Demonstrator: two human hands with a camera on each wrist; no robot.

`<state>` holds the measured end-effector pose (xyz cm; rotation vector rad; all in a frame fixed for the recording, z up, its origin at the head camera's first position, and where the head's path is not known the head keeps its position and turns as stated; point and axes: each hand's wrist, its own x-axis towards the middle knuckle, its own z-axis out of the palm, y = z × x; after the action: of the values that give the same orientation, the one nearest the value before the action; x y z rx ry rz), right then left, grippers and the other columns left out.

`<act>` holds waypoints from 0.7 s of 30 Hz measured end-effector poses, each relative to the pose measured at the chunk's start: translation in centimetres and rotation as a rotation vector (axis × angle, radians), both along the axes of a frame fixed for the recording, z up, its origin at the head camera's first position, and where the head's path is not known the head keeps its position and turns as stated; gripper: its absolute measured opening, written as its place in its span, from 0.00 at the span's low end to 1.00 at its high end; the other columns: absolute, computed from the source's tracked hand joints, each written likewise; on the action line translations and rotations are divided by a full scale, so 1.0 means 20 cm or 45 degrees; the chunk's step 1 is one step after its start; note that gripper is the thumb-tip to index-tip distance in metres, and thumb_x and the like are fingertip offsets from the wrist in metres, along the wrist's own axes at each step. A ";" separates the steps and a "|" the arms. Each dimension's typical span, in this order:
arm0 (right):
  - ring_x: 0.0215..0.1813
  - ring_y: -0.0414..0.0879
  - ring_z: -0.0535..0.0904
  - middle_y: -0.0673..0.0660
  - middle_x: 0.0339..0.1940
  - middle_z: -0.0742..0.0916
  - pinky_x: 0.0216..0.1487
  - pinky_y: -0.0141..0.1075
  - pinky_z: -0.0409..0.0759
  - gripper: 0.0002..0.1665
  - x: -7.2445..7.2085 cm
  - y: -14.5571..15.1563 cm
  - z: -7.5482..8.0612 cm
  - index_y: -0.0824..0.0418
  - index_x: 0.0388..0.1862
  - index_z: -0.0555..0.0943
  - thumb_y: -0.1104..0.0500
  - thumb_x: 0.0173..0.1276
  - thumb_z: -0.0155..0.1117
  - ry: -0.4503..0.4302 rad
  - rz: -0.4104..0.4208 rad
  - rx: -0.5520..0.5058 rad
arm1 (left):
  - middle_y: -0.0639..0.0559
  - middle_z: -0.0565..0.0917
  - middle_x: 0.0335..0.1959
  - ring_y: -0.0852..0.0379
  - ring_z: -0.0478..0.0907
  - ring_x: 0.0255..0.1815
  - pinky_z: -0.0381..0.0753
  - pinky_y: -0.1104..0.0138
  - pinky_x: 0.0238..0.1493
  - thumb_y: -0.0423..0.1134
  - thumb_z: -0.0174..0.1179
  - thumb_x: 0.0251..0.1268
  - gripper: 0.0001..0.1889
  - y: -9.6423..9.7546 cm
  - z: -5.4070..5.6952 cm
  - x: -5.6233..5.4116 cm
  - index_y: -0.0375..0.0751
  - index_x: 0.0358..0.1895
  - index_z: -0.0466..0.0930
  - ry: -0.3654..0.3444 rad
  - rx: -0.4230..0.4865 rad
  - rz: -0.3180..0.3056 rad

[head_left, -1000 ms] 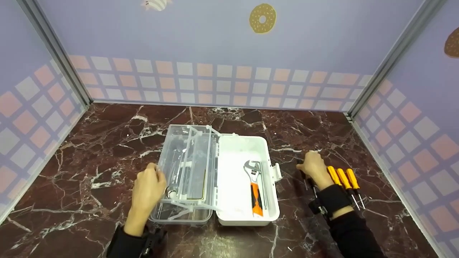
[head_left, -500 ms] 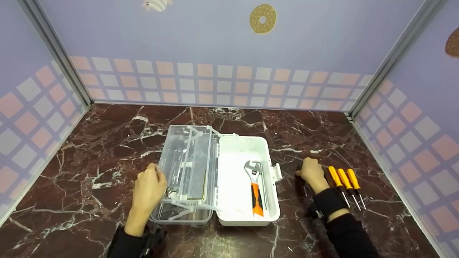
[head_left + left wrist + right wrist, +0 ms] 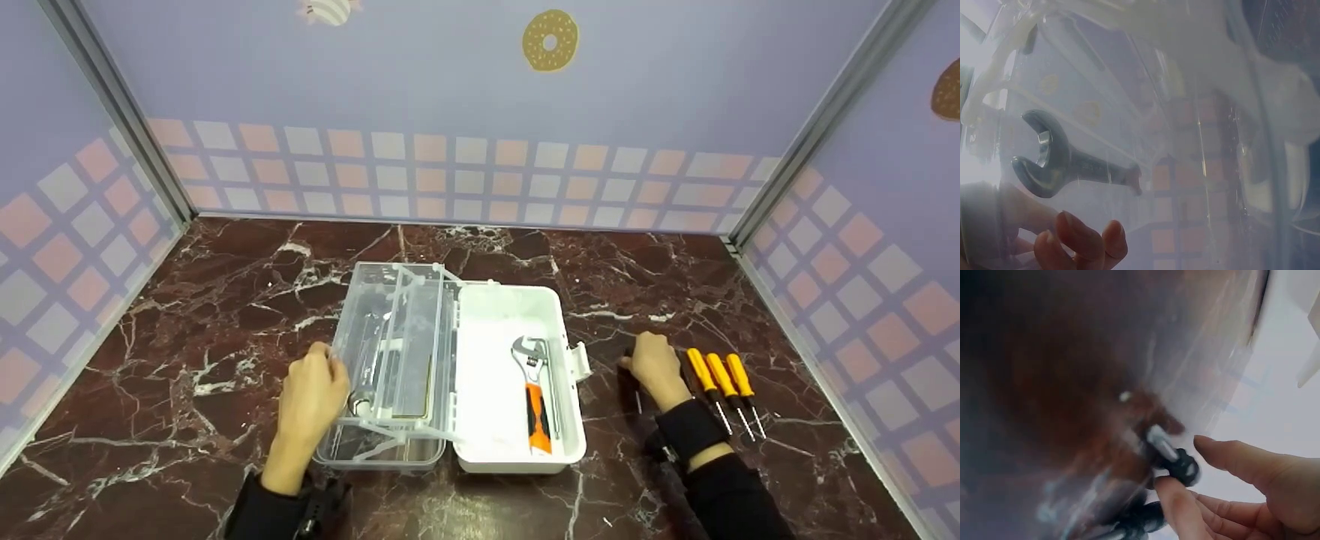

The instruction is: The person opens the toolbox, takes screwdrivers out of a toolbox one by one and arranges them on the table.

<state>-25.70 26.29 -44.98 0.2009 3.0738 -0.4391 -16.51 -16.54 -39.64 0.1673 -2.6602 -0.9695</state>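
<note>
A white toolbox [image 3: 491, 405] lies with its clear lid [image 3: 379, 454] folded out to the left. My left hand [image 3: 313, 390] holds the lid's left edge; curled fingers [image 3: 1086, 242] show through the plastic in the left wrist view. An open-end wrench [image 3: 1050, 154] lies behind this plastic. Inside the box are an orange-and-black adjustable wrench [image 3: 535, 405] and a thin hex key [image 3: 553, 397]. My right hand [image 3: 654, 367] is low over dark tools to the right. One finger touches a black-handled tool, apparently a screwdriver [image 3: 1185, 467], while the thumb [image 3: 1230, 453] stands slightly apart from it.
Several yellow-handled screwdrivers [image 3: 718, 375] lie just right of my right hand. Another black-handled tool [image 3: 1137, 520] is beneath its fingers. A white latch [image 3: 580, 361] juts from the box's right side. Patterned walls [image 3: 480, 172] enclose the marble table [image 3: 225, 300].
My right hand has shifted slightly toward me and left over the dark tools, exposing more of the nearest yellow-handled screwdriver. The left hand, lid and box have stayed put.
</note>
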 end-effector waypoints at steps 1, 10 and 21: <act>0.34 0.68 0.77 0.76 0.34 0.79 0.30 0.53 0.76 0.23 0.01 0.00 0.01 0.79 0.36 0.76 0.58 0.53 0.66 0.005 0.000 0.007 | 0.28 0.77 0.26 0.33 0.76 0.25 0.73 0.47 0.24 0.32 0.44 0.60 0.08 0.00 0.00 0.00 0.29 0.31 0.71 -0.001 -0.001 -0.002; 0.26 0.63 0.78 0.72 0.25 0.81 0.24 0.51 0.74 0.19 0.15 -0.07 0.16 0.71 0.20 0.79 0.54 0.52 0.66 0.228 0.094 -0.087 | 0.30 0.78 0.25 0.39 0.75 0.21 0.74 0.50 0.21 0.30 0.44 0.59 0.09 -0.01 0.01 0.01 0.27 0.34 0.71 -0.042 0.026 -0.025; 0.12 0.42 0.72 0.54 0.10 0.79 0.17 0.35 0.71 0.25 0.34 -0.23 0.13 0.64 0.19 0.82 0.41 0.52 0.64 0.118 0.220 -0.421 | 0.28 0.77 0.26 0.35 0.76 0.24 0.74 0.48 0.24 0.31 0.44 0.59 0.09 0.00 0.00 0.00 0.28 0.32 0.71 -0.017 0.002 -0.010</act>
<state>-18.99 21.75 -42.42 -0.0956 3.0080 -0.9547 -16.52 -16.55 -39.65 0.1643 -2.6743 -0.9764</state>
